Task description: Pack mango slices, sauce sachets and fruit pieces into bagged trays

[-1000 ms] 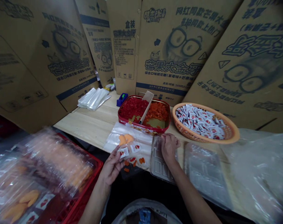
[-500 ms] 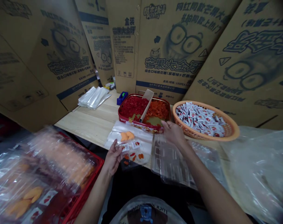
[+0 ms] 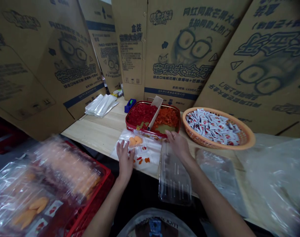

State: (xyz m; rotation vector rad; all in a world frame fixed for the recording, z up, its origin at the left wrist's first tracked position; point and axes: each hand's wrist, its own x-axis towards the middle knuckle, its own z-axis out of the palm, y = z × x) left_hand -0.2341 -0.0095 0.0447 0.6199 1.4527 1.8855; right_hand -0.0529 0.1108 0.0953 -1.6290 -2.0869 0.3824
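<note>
1. Left hand (image 3: pixel 125 161): open, fingers spread, pressed flat on a clear plastic bag (image 3: pixel 150 154) lying on the table (image 3: pixel 90 128). Nothing gripped.
2. In that bag, just past my fingertips: two dried mango pieces (image 3: pixel 135 141) and a small printed sachet (image 3: pixel 143 148). Small orange and red bits (image 3: pixel 142 160) lie nearer the bag's lower edge.
3. Right hand (image 3: pixel 178 146): fingers loosely curled at the far end of a clear plastic blister tray (image 3: pixel 174 174). Can't tell if it's gripping the tray. The tray lies beside the bag, toward me.
4. Just past my right hand: a red-rimmed tin tray (image 3: pixel 150 133) with diced red fruit (image 3: pixel 141 113), diced orange fruit (image 3: pixel 166 118), and a flat scoop (image 3: pixel 154 112) between them.
5. Right of that: an orange woven basket (image 3: pixel 201 140) full of red-and-white sachets (image 3: pixel 211 126).
6. Further right on the table: a second clear tray (image 3: pixel 220 174), partly under a loose plastic sheet (image 3: pixel 270 174).
7. Left of me: a red crate (image 3: pixel 107 171) holding sealed bags of mango (image 3: pixel 66 168).
8. Far end of the table: a stack of clear bags (image 3: pixel 100 107) and a blue tape dispenser (image 3: pixel 130 105), with printed cardboard cartons (image 3: pixel 179 65) leaning behind.
</note>
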